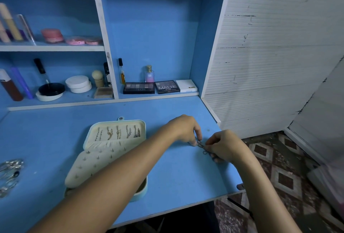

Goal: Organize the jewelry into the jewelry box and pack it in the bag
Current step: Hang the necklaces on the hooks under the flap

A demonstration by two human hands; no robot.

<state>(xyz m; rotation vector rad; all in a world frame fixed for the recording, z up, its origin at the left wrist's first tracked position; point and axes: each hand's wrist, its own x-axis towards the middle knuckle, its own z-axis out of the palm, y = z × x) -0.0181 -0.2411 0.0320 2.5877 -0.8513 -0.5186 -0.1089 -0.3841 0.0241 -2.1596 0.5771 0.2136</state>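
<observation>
An open pale jewelry box (111, 150) lies on the blue desk (176, 173). Its raised lid holds several hanging chains and earrings, and its padded flap carries several stud pins. To the right of the box, a small dark metal piece of jewelry (202, 147) sits just above the desk surface. My left hand (186, 130) pinches one end of it with curled fingers. My right hand (223, 146) pinches the other end. My left forearm crosses over the box's lower right part and hides it.
A crumpled clear plastic bag (9, 175) lies at the desk's left edge. Shelves behind hold makeup palettes (138, 87), perfume bottles (149, 74), round compacts and tubes. The desk's right edge drops to a patterned tiled floor (279, 167).
</observation>
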